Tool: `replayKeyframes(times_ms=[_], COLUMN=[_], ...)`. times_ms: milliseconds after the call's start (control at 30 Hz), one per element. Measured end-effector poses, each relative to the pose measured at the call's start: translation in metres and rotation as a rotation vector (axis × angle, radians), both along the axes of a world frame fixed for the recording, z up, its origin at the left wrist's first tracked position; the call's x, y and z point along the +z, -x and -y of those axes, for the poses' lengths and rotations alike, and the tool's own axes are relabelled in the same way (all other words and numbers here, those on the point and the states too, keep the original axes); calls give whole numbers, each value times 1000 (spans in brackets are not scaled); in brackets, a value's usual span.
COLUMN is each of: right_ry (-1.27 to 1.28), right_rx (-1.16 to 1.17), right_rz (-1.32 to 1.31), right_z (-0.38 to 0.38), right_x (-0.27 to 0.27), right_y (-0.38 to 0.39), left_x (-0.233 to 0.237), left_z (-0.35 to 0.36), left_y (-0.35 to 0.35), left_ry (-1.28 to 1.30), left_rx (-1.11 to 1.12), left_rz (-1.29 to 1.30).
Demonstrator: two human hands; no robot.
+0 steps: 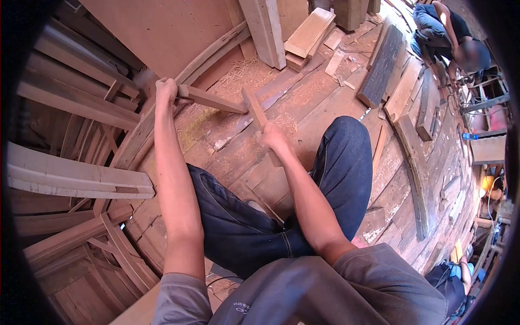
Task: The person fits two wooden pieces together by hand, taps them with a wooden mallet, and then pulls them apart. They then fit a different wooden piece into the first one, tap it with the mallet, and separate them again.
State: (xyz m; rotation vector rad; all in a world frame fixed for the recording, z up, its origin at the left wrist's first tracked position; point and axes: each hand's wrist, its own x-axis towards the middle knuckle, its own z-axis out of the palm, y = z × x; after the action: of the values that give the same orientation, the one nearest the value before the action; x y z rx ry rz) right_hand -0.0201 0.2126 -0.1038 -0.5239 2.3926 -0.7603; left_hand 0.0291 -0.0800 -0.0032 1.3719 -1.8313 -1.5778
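Observation:
My left hand (168, 92) is closed around the left end of a wooden bar (214, 100), which points right above the plank floor. In my right hand (273, 136) is a flat wooden piece (253, 107), gripped near its lower part. Its upper end is close to the bar's right end; whether they touch I cannot tell. My bent knees are on either side below the hands, and wood shavings (244, 73) lie on the floor beyond the bar.
Stacked boards (311, 32) lie beyond my hands. A dark plank (382, 67) and a long beam (414, 173) rest at right. Wooden frames (81, 184) fill the left. A person (449, 32) crouches at upper right; another person (449, 281) is at lower right.

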Motion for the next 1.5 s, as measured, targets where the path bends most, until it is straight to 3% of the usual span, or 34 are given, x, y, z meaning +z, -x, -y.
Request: replayKeyframes(times_ms=[100, 200, 300, 400, 500, 600, 700, 800, 900, 967, 1167, 1367, 1467, 1500], right_ry=[84, 150, 163, 171, 185, 182, 190, 195, 202, 230, 566, 268, 461, 508], right_rx=[-91, -115, -149, -155, -185, -206, -222, -231, -238, -227, -139, -218, -110, -75], right_rz=[43, 145, 151, 189, 181, 199, 218, 259, 256, 268, 203, 261, 210, 163], right_z=[12, 20, 23, 26, 34, 35, 34, 32, 31, 30, 28, 20, 32, 36], right_x=[-22, -35, -34, -41, -50, -50, -49, -50, -47, -38, -9, -95, -18, -18], right_y=[-7, -11, -20, -25, -34, -37, -34, -32, -32, -31, -36, -26, -35, -39], left_x=[-2, 14, 8, 7, -7, 0, 4, 12, 20, 10, 0, -2, -12, -12], left_z=[4, -33, -30, -48, -35, -33, -51, -67, -79, -69, -45, -24, -13, -10], left_y=[2, 16, 21, 24, 21, 24, 31, 33, 35, 36, 27, 11, 6, 3], left_ry=[-127, 132, 469, 756, 1372, 1349, 990, 905, 1084, 1074, 1066, 1011, 1023, 1008], left_rx=[18, 324, 345, 418, 277, -137, -242, -201, -214, -208, -53, -106, -5, 25], left_rz=[-98, -14, 444, 325, 173, -150, -320, -223, -36, 70, 138, 67, 76, 90])
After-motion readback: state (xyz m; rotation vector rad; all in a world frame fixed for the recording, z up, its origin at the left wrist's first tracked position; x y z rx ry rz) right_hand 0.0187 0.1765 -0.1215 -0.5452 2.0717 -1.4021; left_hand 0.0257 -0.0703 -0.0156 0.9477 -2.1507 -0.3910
